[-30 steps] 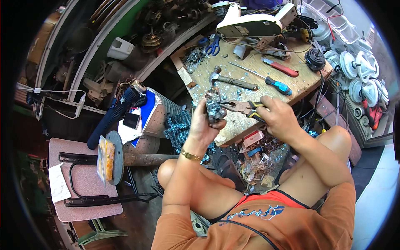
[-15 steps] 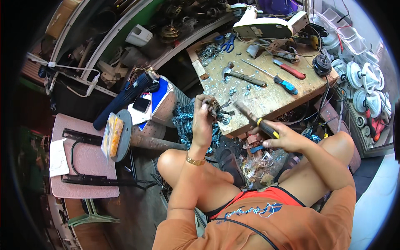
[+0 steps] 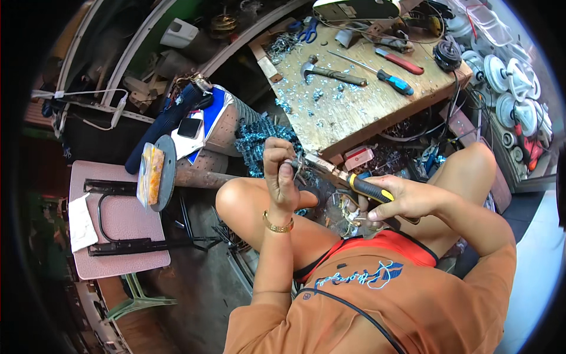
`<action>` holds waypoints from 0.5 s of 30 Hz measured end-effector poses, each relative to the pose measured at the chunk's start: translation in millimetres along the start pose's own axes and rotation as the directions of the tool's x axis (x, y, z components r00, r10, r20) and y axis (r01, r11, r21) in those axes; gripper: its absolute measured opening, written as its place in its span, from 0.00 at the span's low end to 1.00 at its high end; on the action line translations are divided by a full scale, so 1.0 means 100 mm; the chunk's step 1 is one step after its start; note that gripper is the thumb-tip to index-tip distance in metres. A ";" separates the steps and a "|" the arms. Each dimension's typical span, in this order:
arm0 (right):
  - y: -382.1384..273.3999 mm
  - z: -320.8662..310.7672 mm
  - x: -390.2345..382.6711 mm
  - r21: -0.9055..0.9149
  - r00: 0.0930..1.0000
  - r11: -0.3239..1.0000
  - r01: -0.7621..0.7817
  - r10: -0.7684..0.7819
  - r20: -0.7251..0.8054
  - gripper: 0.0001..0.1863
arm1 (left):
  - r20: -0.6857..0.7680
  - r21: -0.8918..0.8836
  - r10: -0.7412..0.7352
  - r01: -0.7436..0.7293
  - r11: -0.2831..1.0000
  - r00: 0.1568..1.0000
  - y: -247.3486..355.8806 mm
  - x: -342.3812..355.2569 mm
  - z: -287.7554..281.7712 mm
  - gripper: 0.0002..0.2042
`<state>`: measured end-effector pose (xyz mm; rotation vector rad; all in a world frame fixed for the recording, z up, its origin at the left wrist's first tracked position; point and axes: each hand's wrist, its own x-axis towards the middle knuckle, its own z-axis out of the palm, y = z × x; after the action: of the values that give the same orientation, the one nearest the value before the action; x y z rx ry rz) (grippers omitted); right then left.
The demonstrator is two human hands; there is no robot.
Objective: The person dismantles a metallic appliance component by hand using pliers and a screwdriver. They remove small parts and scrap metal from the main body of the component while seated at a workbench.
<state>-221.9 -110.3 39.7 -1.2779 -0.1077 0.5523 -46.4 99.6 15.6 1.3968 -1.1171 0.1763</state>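
My left hand (image 3: 279, 177), with a gold-coloured bracelet at the wrist, is closed around a small dark metal part (image 3: 299, 169); the fingers hide most of it. In my right hand (image 3: 396, 199) is a pair of pliers (image 3: 370, 189) with black and yellow handles. Their jaws point left and meet the part beside my left fingertips; whether they clamp it I cannot tell. Both hands are above my lap, just in front of the near corner of the wooden workbench (image 3: 342, 121).
On the bench lie a hammer (image 3: 336, 75), a blue-handled screwdriver (image 3: 394, 81), a red-handled tool (image 3: 401, 61), blue scissors (image 3: 308, 30) and metal scraps. Blue shavings (image 3: 259, 141) are heaped at its left. White plastic wheels (image 3: 507, 76) stand right; a pink folding chair (image 3: 118, 218) stands left.
My left hand has come down and nearer with the metal part. The pliers' jaws, apart from the part before, now meet it. The view has shifted slightly.
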 end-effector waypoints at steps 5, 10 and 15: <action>0.18 0.09 0.13 -0.261 0.985 0.963 0.066 -0.104 -0.136 0.11 | 0.035 0.068 -0.016 0.013 0.998 0.999 -0.09 -0.02 0.00 0.14; 0.21 0.01 0.22 -0.787 0.894 0.601 0.135 -0.417 -0.165 0.19 | -0.160 -0.230 -0.278 0.238 0.944 0.947 -0.13 -0.15 0.08 0.15; 0.14 0.03 0.20 -0.900 0.887 0.435 -0.020 -0.408 -0.217 0.22 | -0.154 -0.412 -0.445 0.352 0.840 0.882 -0.10 -0.25 0.13 0.14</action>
<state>-210.7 -95.9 23.4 -2.3847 -0.2153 -0.0745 -58.7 98.9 -11.1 1.1938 -0.5901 -0.1621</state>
